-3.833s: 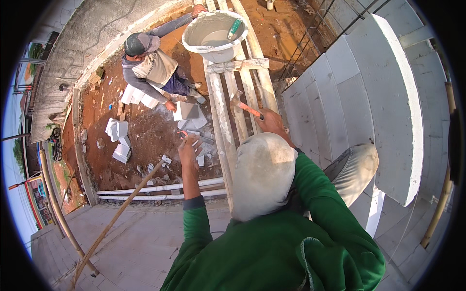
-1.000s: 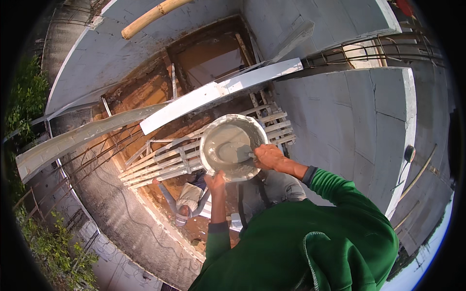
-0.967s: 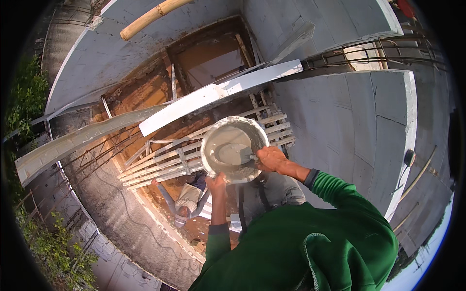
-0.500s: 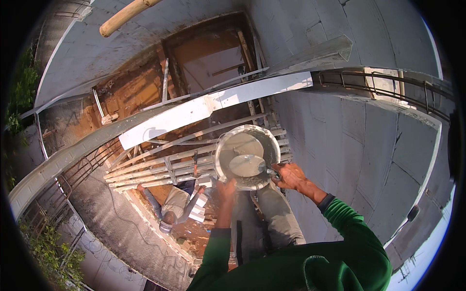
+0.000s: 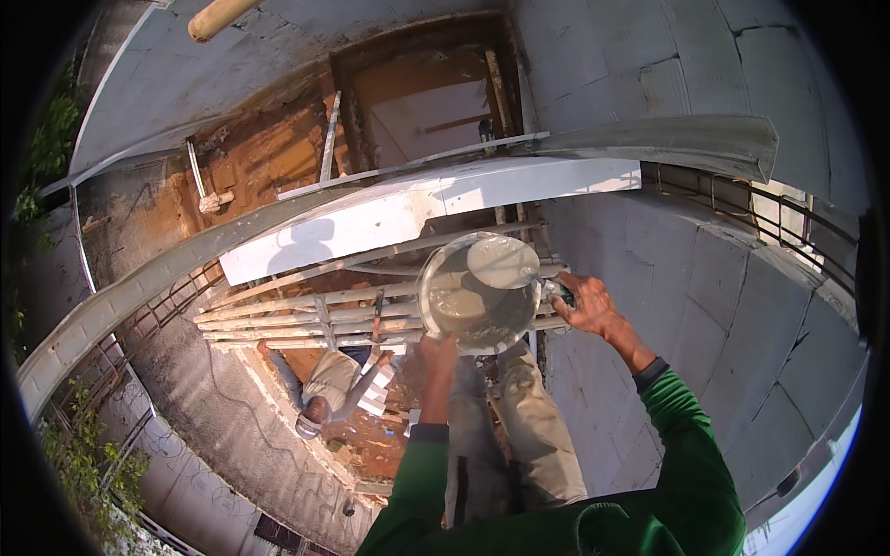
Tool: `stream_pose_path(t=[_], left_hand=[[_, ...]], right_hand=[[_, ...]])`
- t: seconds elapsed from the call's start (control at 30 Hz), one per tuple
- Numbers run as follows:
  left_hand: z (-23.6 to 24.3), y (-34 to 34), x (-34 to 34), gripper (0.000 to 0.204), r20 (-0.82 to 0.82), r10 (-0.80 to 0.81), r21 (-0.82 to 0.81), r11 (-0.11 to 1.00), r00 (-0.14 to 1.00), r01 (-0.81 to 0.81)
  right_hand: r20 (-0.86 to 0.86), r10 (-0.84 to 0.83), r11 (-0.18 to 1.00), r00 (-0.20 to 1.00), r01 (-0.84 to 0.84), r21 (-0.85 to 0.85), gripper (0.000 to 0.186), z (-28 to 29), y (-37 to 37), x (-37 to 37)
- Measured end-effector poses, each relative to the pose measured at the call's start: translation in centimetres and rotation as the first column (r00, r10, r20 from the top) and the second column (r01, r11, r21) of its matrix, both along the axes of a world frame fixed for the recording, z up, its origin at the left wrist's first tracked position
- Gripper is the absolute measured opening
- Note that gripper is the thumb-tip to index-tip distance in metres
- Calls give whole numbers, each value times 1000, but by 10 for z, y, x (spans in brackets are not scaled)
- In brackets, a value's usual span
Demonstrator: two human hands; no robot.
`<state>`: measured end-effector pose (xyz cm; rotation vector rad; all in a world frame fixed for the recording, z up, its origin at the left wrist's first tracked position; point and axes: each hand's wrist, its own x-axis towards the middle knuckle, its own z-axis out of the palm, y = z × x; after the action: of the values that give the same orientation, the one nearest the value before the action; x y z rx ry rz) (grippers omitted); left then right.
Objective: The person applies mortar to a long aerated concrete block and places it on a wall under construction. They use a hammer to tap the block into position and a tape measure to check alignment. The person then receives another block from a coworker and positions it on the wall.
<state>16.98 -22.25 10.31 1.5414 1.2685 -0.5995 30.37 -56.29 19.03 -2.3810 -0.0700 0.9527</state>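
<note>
My left hand (image 5: 438,357) is closed on the near rim of a round bucket (image 5: 487,335), which stands out over the bamboo poles in front of my legs. Wet grey mortar (image 5: 456,304) lies inside it. In my right hand (image 5: 589,306), at the bucket's right side, is a trowel (image 5: 502,261) with a green handle. Its rounded, pale blade is above the far part of the bucket. The fingers of my left hand are partly hidden against the rim.
White blocks form a narrow wall top (image 5: 334,236) ahead, beside a long grey metal channel (image 5: 139,287). Bamboo poles (image 5: 269,317) make a platform. Lower left, a co-worker (image 5: 329,385) is near white blocks. A grey block wall (image 5: 640,278) rises right, with rebar (image 5: 742,208) above.
The trowel blade has moved from the near middle of the bucket to its far side. My right hand has shifted up and right. The view has shifted slightly.
</note>
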Motion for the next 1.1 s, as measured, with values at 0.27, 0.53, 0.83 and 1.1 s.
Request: stream_pose_path(t=[0.27,0.53,0.83,1.1], left_hand=[[-51,36,-74,49,59,-106,197,976,993,93],[-26,50,-99,39,67,42,62,997,997,-46],[7,42,-74,39,35,52,-22,998,998,-51],[30,32,-31,36,-29,78,1,997,997,-78]], right_hand=[[93,212,977,973,-210,-37,53,-140,49,120],[320,205,979,925,-200,-48,33,-227,79,121],[335,354,920,873,-260,-295,31,-218,-16,93],[381,329,929,864,-225,-294,26,-221,-79,87]])
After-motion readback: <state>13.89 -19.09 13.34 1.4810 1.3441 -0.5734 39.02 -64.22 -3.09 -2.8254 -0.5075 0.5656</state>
